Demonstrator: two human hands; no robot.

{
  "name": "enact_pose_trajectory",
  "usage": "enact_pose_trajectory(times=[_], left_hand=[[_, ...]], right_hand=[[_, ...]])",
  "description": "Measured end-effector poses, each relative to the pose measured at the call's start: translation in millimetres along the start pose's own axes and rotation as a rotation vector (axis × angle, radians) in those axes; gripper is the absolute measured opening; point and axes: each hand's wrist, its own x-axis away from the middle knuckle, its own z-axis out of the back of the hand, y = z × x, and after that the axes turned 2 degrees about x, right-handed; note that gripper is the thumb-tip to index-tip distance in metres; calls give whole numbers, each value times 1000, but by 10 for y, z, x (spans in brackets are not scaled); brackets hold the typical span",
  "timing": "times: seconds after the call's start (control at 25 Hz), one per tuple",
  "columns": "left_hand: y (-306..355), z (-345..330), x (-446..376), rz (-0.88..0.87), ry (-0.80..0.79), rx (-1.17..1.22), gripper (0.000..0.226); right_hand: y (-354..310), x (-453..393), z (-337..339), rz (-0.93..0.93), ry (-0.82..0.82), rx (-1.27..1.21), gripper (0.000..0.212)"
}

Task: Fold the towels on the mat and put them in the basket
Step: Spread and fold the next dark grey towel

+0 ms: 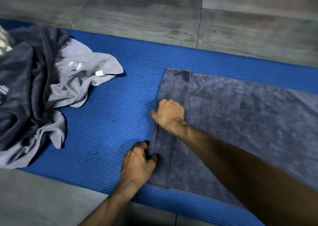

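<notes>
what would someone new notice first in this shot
Two bare hands work the left end of a grey towel spread flat on the right half of the blue mat: the left hand pinches the folded edge near the front, and the right hand grips it further back. At far left lies a crumpled heap of towels, still unfolded.

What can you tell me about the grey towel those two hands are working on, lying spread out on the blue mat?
The grey towel is a soft, plush cloth, dark slate grey, spread flat on the blue mat and running off the picture's right edge. A narrow strip along its left end is folded over onto the rest. The right hand holds that fold with curled fingers farther up; the left hand pinches its nearer edge.
</notes>
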Motion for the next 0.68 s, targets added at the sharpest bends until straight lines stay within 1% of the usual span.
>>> enact_pose_trajectory(times=[0.08, 0.12, 0.16, 0.2, 0.28, 0.32, 0.44, 0.52, 0.6, 0.68], left_hand=[[123, 22, 67, 17, 16, -6, 27], [195, 33, 126, 5, 27, 0, 29], [259, 32, 196, -26, 38, -1, 31], [326, 29, 279, -77, 49, -9, 31], [453, -10, 445, -213, 67, -54, 29], [499, -50, 518, -275, 73, -80, 31], [580, -253, 681, -447, 61, -184, 47], [595, -416, 753, -620, 80, -242, 52], [526, -566, 770, -805, 55, -329, 54], [410, -665, 762, -913, 38, -461, 57]], right_hand=[[59, 11, 20, -73, 0, -184, 32], [126, 19, 13, -117, 12, -337, 24], [203, 40, 14, -158, 34, -511, 25], [294, 71, 13, -180, 77, -669, 31], [481, 167, 52, -221, 179, -903, 36], [568, 232, 78, -237, 206, -994, 37], [858, 400, 113, -314, 286, -1193, 36], [1053, 481, 105, -406, 333, -1293, 33], [1205, 505, 92, -471, 340, -1338, 26], [1358, 518, 105, -501, 305, -1333, 15]])
